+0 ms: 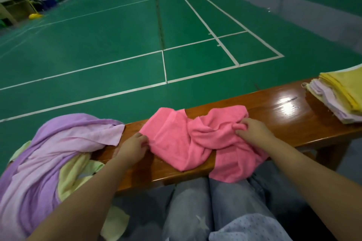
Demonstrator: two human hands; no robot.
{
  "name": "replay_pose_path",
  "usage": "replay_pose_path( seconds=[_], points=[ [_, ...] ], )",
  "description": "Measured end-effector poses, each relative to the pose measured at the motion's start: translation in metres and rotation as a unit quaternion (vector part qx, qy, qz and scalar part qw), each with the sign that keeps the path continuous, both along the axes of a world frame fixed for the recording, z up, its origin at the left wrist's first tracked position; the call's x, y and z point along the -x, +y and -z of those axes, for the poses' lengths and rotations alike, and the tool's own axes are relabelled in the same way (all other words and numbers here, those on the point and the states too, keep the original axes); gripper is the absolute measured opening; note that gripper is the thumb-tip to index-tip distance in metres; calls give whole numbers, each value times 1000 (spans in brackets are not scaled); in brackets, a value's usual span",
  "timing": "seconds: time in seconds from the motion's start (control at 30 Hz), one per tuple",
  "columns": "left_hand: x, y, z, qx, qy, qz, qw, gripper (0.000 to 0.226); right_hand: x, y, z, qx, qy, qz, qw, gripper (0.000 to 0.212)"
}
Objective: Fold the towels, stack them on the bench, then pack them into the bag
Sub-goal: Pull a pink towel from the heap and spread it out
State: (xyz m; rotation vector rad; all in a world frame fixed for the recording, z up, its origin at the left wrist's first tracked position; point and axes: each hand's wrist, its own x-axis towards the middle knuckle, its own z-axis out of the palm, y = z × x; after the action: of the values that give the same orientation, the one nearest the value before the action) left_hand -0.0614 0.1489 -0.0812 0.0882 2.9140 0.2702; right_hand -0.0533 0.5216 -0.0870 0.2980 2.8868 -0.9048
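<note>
A crumpled pink towel (188,139) lies across the middle of the wooden bench (278,115), one part hanging over the near edge. My left hand (133,147) pinches its left edge. My right hand (252,129) grips a bunched fold near its upper right. On the bench's right end sits a stack of folded towels (340,98), yellow over pale lilac. A loose heap of unfolded towels (49,154), purple, pink and pale yellow, covers the left end. No bag is in view.
Behind the bench stretches a green badminton court floor (121,35) with white lines. My knees in grey jeans (197,207) press up against the bench's near edge. Yellow net-post bases (35,15) stand far off.
</note>
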Motion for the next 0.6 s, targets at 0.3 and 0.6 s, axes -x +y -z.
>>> replay_pose_path(
  seconds=[0.3,0.6],
  points=[
    [16,-13,-60,-564,-26,-305,767,21,40,9,-76,395,159,278,861,20],
    [-1,-9,-68,-191,-37,-59,979,3,26,22,-32,64,-11,197,978,41]
  ],
)
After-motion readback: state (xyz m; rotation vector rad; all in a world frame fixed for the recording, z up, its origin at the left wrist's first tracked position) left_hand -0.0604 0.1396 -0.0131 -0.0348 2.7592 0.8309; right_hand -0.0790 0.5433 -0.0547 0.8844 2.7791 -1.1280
